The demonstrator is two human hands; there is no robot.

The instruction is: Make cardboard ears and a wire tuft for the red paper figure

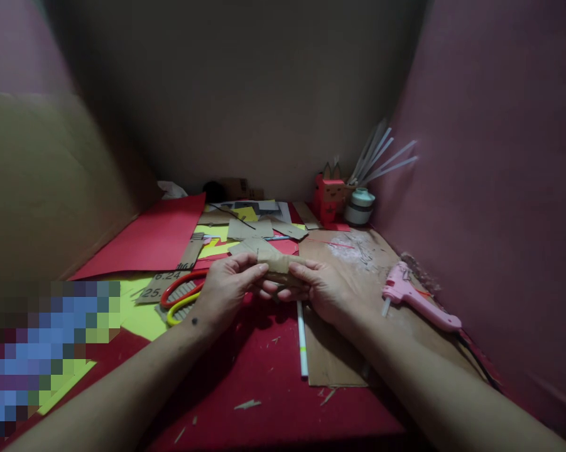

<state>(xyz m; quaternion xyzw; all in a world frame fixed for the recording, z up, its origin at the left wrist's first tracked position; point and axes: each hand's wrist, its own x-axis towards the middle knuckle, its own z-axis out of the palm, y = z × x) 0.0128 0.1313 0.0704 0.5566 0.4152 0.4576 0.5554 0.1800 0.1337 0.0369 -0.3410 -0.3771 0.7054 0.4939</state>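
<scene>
Between both hands, raised over the red tabletop (235,376), is a small piece of brown cardboard (277,263). My left hand (228,282) pinches its left end with the thumb on top. At the right end, my right hand (323,285) grips it the same way, thumb over the near face. Fingers partly hide the lower edge of the piece. Beside my left wrist lie scissors with red and yellow handles (178,307), their blades hidden. A white stick (303,342) with a yellow band rests on the table just below my right hand.
A pink glue gun (421,301) lies on a large cardboard sheet (334,351) at right. Red paper (146,235), yellow paper (136,307) and cardboard scraps (249,229) cover the left and back. A red cardboard figure (328,198), a lidded jar (359,207) and glue sticks (381,154) stand behind.
</scene>
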